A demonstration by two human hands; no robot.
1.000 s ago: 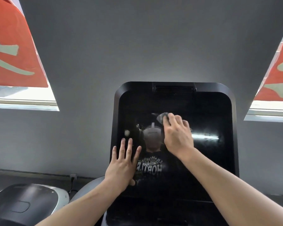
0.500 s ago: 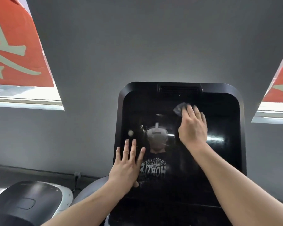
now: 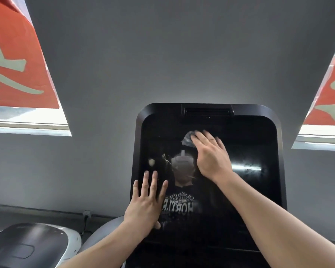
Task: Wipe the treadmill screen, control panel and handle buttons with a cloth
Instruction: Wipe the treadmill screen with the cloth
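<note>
The treadmill screen [image 3: 255, 190] is a tall glossy black panel with rounded top corners, showing a reflection and a bright streak. My right hand [image 3: 211, 157] presses a small grey cloth [image 3: 187, 139] flat against the upper middle of the screen; only the cloth's left edge shows past my fingers. My left hand [image 3: 145, 206] rests flat with fingers straight and spread on the screen's lower left edge. The control panel and handle buttons lie out of view.
A grey wall rises behind the screen. Windows with red banners flank it at left [image 3: 14, 70] and right [image 3: 333, 97]. Another machine's black-and-white housing [image 3: 31, 246] sits low at the left, with a wall socket and cable [image 3: 86, 213] nearby.
My right hand slid the cloth up and right across the screen, then back left along its upper part. My left hand kept its place at the lower left edge.
</note>
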